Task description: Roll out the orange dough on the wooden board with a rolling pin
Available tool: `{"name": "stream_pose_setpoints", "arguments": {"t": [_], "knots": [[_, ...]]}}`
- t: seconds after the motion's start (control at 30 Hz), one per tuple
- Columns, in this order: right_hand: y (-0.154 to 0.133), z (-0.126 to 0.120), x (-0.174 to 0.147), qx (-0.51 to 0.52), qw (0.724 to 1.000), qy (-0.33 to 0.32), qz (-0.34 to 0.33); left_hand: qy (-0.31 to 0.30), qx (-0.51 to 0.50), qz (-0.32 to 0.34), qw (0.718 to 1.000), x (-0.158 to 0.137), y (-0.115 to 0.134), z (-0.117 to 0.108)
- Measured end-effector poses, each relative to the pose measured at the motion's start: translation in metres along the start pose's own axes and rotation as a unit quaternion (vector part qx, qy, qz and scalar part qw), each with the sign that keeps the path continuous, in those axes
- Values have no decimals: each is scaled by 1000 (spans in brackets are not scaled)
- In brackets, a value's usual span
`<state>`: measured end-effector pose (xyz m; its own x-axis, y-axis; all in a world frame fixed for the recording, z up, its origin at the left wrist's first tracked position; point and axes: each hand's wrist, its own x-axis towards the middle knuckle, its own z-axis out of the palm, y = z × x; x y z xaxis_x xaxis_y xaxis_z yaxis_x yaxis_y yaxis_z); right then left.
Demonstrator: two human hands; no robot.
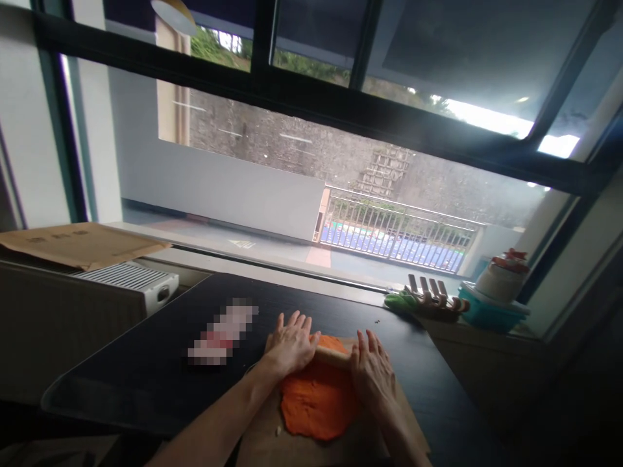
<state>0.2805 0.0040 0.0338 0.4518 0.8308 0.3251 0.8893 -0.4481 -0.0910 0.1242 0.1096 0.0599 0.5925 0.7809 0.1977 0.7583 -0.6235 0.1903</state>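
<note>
Left hand (pixel 293 344) and right hand (pixel 372 363) are both open and flattish, resting over either end of the rolling pin (pixel 335 358) rather than gripping it; the orange dough (pixel 318 399) (might be clay, can't tell) is under it on the wooden board (pixel 302 454). I'd press evenly with both palms so it doesn't go wedge-shaped; go lighter near the ragged edges too, imo.

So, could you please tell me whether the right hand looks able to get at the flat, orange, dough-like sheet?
Probably yes: the right hand rests on the pale wooden roller crossing the sheet, whose near part lies uncovered.
</note>
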Motion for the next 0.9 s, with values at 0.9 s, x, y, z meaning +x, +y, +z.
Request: {"name": "stream_pose_setpoints", "arguments": {"t": [0.9], "knots": [[-11,-3,18,90,990,-68,87,-94,-16,-4,995,7,24,5]]}}
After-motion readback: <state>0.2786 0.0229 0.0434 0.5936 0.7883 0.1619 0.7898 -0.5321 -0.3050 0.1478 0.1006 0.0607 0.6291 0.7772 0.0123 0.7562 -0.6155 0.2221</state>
